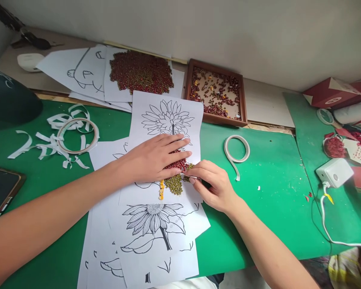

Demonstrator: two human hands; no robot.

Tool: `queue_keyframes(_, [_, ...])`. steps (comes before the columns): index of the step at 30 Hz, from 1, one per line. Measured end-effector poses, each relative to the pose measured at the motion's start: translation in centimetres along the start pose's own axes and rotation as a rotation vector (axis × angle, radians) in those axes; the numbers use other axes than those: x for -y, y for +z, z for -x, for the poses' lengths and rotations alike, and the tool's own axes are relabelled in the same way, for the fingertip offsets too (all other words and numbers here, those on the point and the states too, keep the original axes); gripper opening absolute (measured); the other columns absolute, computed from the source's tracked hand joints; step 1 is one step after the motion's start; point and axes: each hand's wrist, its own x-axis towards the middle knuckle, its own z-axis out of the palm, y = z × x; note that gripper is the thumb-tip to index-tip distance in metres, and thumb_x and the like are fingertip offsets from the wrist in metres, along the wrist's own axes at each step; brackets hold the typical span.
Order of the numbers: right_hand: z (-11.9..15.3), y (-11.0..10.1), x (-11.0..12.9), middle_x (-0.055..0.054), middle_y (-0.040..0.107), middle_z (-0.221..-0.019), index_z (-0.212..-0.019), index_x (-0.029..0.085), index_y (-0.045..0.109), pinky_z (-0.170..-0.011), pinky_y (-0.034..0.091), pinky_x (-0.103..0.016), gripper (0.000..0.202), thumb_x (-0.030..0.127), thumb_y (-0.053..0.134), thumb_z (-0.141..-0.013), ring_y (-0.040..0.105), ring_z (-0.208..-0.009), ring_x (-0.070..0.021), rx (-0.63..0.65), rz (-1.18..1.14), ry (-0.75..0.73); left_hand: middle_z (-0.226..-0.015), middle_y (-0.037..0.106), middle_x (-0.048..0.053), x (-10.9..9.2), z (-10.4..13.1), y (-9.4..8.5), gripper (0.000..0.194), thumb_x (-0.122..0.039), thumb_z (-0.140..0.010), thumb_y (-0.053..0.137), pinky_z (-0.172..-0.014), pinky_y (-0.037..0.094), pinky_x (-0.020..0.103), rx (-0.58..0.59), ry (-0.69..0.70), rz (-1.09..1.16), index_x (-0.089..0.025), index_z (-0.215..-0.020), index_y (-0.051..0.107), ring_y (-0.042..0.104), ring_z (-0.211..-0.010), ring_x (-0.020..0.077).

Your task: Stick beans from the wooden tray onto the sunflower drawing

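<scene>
My left hand point(156, 158) lies flat with spread fingers over a sheet of paper point(138, 116) printed with a flower outline. Red beans point(178, 162) show between and beside its fingers. Just below are green mung beans point(173, 184) and a short column of yellow corn kernels point(161, 189). My right hand point(212, 182) pinches a thin whitish strip point(190, 176) at the right edge of the beans; its exact kind is hard to make out. Under the hands, a sunflower drawing point(153, 220) lies on several overlapping sheets.
A brown tray point(243, 100) of mixed beans stands behind, beside a bean-covered sheet point(141, 74). Tape rolls lie right point(247, 150) and left point(95, 138), the left one among torn strips. A phone point(3, 192), dark container point(12, 96) and white charger point(333, 172) sit on the green table point(276, 208).
</scene>
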Motion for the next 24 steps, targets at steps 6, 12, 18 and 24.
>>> queue_keyframes(6, [0.0,-0.1,0.0,-0.005,0.074,-0.093,-0.115,0.022,0.071,-0.07,0.053,-0.037,0.025,0.008,0.058,-0.099,0.066,-0.08,-0.0191,-0.002,0.009,-0.005,-0.176,0.036,0.006,-0.1,0.0,-0.1,0.054,-0.05,-0.112,0.048,-0.132,0.03,0.053,0.003,-0.01,0.002,-0.025,-0.16,0.052,0.032,-0.163,0.0299])
queue_keyframes(12, [0.1,0.1,-0.1,-0.006,0.073,-0.093,-0.116,0.022,0.069,-0.07,0.052,-0.037,0.029,0.005,0.058,-0.097,0.066,-0.08,-0.0195,-0.014,0.041,-0.047,-0.177,0.035,0.005,-0.1,0.0,-0.1,0.054,-0.05,-0.113,0.045,-0.131,0.031,0.052,0.021,-0.014,-0.014,-0.026,-0.161,0.051,0.03,-0.164,0.029])
queue_keyframes(18, [0.4,0.3,0.3,-0.006,0.073,-0.091,-0.115,0.021,0.067,-0.067,0.049,-0.036,0.029,0.002,0.06,-0.095,0.063,-0.075,-0.0185,-0.061,0.2,-0.098,-0.175,0.037,0.006,0.0,0.0,0.0,0.052,-0.047,-0.112,0.048,-0.132,0.03,0.052,-0.012,-0.005,0.01,-0.025,-0.159,0.053,0.032,-0.163,0.0298])
queue_keyframes(24, [0.2,0.3,1.0,-0.005,0.075,-0.09,-0.116,0.021,0.065,-0.063,0.045,-0.036,0.029,0.003,0.062,-0.094,0.061,-0.072,-0.0188,-0.072,0.292,-0.15,-0.175,0.039,0.006,-0.1,0.0,-0.1,0.052,-0.046,-0.112,0.049,-0.132,0.029,0.051,-0.021,-0.008,0.023,-0.026,-0.159,0.054,0.033,-0.163,0.0298])
